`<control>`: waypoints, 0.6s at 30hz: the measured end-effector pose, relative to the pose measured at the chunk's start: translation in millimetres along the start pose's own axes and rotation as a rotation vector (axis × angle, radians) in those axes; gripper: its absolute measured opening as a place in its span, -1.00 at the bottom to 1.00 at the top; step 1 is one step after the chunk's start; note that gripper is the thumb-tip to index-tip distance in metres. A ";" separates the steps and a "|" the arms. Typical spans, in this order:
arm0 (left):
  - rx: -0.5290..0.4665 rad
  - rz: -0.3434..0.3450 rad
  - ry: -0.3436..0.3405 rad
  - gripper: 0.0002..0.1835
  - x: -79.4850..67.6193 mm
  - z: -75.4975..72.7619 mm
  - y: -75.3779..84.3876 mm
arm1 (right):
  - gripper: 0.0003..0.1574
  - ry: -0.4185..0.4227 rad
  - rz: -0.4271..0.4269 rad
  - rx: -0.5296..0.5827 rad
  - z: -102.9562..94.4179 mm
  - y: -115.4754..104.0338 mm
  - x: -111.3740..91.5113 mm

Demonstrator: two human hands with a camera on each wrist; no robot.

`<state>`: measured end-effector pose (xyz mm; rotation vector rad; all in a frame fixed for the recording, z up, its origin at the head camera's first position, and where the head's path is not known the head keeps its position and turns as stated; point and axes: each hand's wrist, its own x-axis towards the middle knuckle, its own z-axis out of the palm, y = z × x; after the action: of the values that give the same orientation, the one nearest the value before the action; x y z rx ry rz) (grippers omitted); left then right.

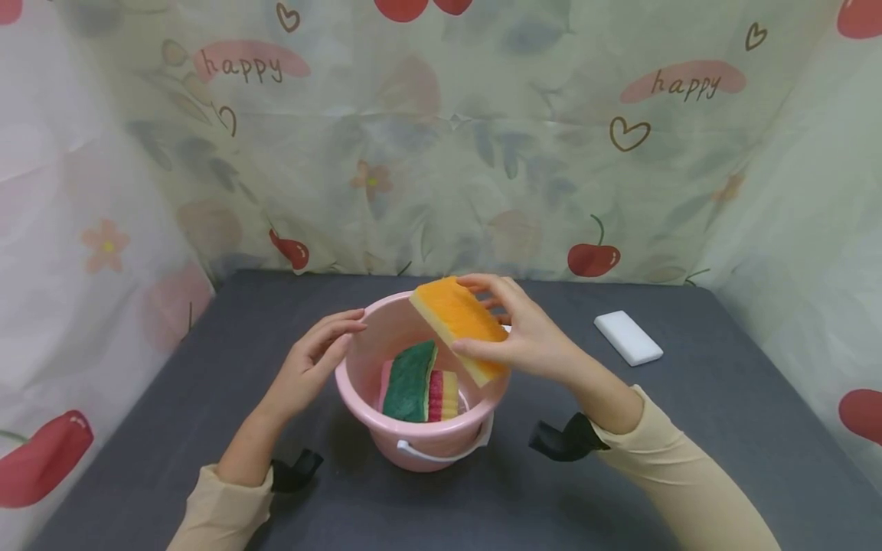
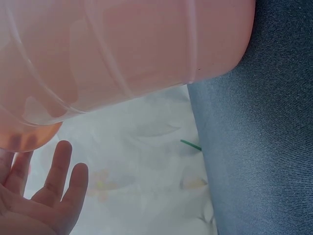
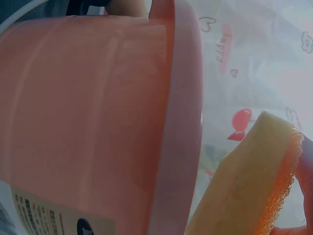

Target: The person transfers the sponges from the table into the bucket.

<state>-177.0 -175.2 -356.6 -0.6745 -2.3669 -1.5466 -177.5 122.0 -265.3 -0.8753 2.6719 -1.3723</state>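
A pink bucket [image 1: 430, 442] with a white handle [image 1: 441, 457] stands upright on the dark table. My right hand [image 1: 517, 329] grips an orange sponge [image 1: 458, 317] by its edges, thumb on the near side, tilted over the bucket's right rim. In the right wrist view the sponge's pale underside [image 3: 244, 171] shows above the rim. Inside the bucket lie a green sponge [image 1: 409, 386] and a red-and-yellow striped sponge [image 1: 443, 394], with a pink edge partly hidden behind the green one. My left hand [image 1: 313, 363] has its fingers extended at the bucket's left rim.
A white rectangular block [image 1: 628, 337] lies on the dark tabletop [image 1: 551, 505] to the right of the bucket. Printed cloth walls [image 1: 455, 153] close off the back and both sides. A black strap [image 1: 565, 440] hangs from each wrist.
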 end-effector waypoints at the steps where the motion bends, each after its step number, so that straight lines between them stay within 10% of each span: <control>1: 0.001 0.000 0.000 -0.71 -0.1 0.0 -0.1 | -0.16 -0.006 -0.005 0.004 1.3 -0.9 0.6; 18: 0.017 -0.043 -0.009 -0.70 -0.1 -0.2 0.6 | -0.17 -0.137 -0.029 0.027 25.1 -0.8 11.9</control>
<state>-176.6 -175.2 -356.1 -0.6316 -2.4137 -1.5418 -180.7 97.2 -277.4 -0.9714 2.5433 -1.3000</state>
